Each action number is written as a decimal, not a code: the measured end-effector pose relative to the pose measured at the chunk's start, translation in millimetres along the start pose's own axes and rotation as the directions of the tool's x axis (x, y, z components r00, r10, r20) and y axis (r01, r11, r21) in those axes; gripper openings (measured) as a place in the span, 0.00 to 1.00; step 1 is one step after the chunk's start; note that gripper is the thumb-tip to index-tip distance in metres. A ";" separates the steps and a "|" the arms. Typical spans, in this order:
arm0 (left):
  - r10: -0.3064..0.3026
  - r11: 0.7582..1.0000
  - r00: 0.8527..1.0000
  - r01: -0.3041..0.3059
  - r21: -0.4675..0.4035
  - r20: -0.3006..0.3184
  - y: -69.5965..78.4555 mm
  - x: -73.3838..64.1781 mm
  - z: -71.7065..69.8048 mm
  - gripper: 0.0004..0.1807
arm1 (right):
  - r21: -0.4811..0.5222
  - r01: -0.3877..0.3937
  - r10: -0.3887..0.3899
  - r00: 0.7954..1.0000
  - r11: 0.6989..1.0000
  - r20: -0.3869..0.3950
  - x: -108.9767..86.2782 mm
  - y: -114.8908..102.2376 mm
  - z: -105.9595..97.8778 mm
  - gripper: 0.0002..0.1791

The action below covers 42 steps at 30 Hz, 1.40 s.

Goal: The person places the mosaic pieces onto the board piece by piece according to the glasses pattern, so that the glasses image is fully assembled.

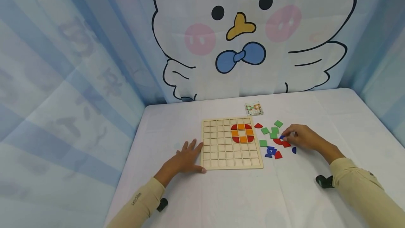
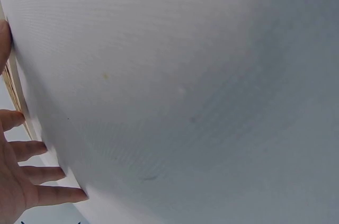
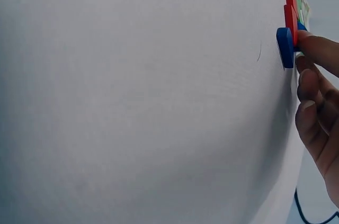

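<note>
Pinching a blue piece (image 1: 282, 137) right of the gridded board (image 1: 218, 153)

Seeing green pieces (image 1: 273, 135) lying between it and the board, red wedges (image 1: 278, 155) scattering close by, loose blue pieces (image 1: 274, 152) clustering nearer, a card (image 1: 254, 109) resting beyond the far edge. Holding it in the right hand's (image 1: 300, 136) fingertips — covering too much to tell where its long axis is pointing. Spreading the left hand (image 1: 186, 159) against the near-square board's left edge, flat on the surface (image 1: 237, 196).

Your white bench (image 1: 234, 196) carries a board (image 1: 215, 147). Right of it you have green, red and blue pieces (image 1: 263, 143); beyond it, a card (image 1: 254, 109).
</note>
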<state>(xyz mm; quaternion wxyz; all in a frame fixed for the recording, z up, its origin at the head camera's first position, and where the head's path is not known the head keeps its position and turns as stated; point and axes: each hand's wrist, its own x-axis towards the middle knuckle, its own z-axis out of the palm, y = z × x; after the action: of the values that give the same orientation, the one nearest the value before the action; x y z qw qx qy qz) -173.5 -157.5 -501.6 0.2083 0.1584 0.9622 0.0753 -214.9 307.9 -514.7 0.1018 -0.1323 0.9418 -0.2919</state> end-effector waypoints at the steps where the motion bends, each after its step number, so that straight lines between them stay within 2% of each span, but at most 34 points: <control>1: 0.000 1.000 1.000 0.000 0.001 0.001 -0.2 0.2 0.5 0.61 | -0.002 0.003 -0.003 1.000 1.000 0.004 -0.1 -0.8 -0.3 0.11; 11: 0.017 1.000 1.000 -0.016 0.006 -0.017 -1.4 0.2 2.0 0.60 | -0.001 -0.016 0.016 1.000 1.000 0.020 2.1 -9.6 -2.0 0.08; 15: 0.018 1.000 1.000 -0.017 0.007 -0.016 -1.7 0.5 1.9 0.60 | -0.002 -0.043 0.043 0.999 0.999 0.007 2.5 -11.5 -1.3 0.11; 20: 0.016 1.000 1.000 -0.016 0.005 -0.013 -2.1 0.9 2.3 0.60 | -0.060 -0.070 0.069 0.997 0.996 -0.019 1.4 -8.6 0.0 0.16; 25: 0.013 1.000 1.000 -0.013 0.004 -0.010 -1.2 -0.1 1.0 0.60 | -0.082 -0.042 0.042 0.999 0.996 -0.006 -0.8 -4.2 -3.3 0.16; 33: 0.006 1.000 1.000 -0.006 0.003 -0.014 -0.3 -1.8 -0.9 0.60 | -0.050 0.009 -0.005 0.997 0.999 0.071 3.8 -0.7 -10.0 0.20; 42: 0.014 1.000 1.000 -0.013 0.023 -0.015 -1.3 0.3 2.6 0.60 | -0.031 0.005 -0.003 0.996 1.000 0.087 4.2 1.9 -8.9 0.18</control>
<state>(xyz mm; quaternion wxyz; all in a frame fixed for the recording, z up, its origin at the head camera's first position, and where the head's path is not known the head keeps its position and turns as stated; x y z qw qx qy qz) -173.0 -158.5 -504.2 0.1987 0.1668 0.9634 0.0667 -221.6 312.7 -509.2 0.1398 -0.1482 0.9406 -0.2715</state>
